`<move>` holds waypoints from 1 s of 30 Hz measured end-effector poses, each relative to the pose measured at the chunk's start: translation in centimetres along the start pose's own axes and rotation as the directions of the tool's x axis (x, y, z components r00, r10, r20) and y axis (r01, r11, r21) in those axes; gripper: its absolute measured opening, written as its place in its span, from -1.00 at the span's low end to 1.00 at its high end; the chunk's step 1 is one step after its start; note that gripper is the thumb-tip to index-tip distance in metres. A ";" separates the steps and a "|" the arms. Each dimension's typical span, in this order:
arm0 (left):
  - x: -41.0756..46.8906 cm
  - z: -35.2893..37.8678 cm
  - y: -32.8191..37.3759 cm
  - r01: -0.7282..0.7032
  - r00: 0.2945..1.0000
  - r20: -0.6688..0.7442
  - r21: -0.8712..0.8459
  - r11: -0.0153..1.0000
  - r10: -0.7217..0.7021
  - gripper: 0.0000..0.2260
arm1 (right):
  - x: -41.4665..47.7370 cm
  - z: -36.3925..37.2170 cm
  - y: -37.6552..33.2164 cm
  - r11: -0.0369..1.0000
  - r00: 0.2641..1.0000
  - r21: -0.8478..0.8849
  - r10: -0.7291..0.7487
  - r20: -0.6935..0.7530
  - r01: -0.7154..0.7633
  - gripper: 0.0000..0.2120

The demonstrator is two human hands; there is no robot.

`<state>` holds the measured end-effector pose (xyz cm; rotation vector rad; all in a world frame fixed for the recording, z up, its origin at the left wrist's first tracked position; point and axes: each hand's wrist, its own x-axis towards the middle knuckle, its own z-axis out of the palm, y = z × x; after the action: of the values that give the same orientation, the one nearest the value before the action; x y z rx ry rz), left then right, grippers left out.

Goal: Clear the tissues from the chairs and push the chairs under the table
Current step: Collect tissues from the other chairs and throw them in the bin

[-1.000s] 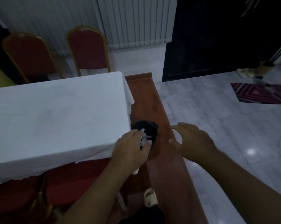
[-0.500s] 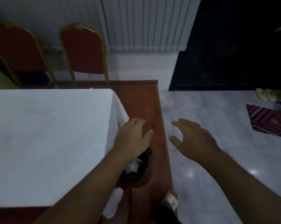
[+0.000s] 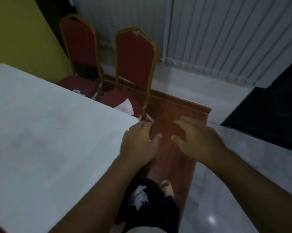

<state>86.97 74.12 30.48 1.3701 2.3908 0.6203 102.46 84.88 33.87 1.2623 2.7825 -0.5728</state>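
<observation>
Two red chairs with gold frames stand at the far side of the white-clothed table [image 3: 49, 140]. The nearer chair [image 3: 133, 64] has a white tissue [image 3: 126, 106] on its seat. A smaller tissue [image 3: 78, 92] lies on the seat of the farther chair [image 3: 79, 44]. My left hand [image 3: 138, 143] hovers at the table's corner, fingers apart, holding nothing. Beside it, over the brown wooden floor strip, my right hand [image 3: 197, 140] is spread and empty. A black bin [image 3: 145, 197] with crumpled tissues inside stands on the floor below my arms.
A brown wooden strip [image 3: 175, 115] runs along the table's right side, with pale marble floor [image 3: 234, 174] beyond it. White vertical blinds [image 3: 217, 34] cover the far wall, a yellow wall [image 3: 20, 31] is at left. My foot [image 3: 166, 187] is beside the bin.
My view has swung left and forward towards the two far chairs. My left hand has left the bin and risen to the table corner. The bin now sits lower in view.
</observation>
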 end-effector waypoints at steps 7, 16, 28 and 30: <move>13.4 0.0 -1.2 0.158 0.982 -0.085 -0.103 0.982 -0.167 -0.64 | 16.5 -2.9 1.8 0.982 0.981 -0.079 -0.162 0.103 0.171 -0.44; 26.7 -0.8 -2.9 0.390 0.888 -0.237 -0.066 0.919 -0.394 -0.45 | 35.0 -5.9 1.0 0.899 0.891 -0.077 -0.412 0.191 0.432 -0.44; 40.3 -2.4 -5.6 0.710 0.595 -0.348 -0.195 0.677 -0.725 -0.38 | 55.6 -7.7 -3.8 0.643 0.615 -0.063 -0.692 0.379 0.763 -0.45; 42.0 -3.0 -7.6 0.733 0.552 -0.360 -0.220 0.644 -0.752 -0.44 | 58.1 -7.0 -5.7 0.623 0.587 -0.045 -0.708 0.393 0.781 -0.46</move>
<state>59.29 106.61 26.78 0.0590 2.9255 0.7439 60.26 125.70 31.78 -0.1476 2.8387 -0.4170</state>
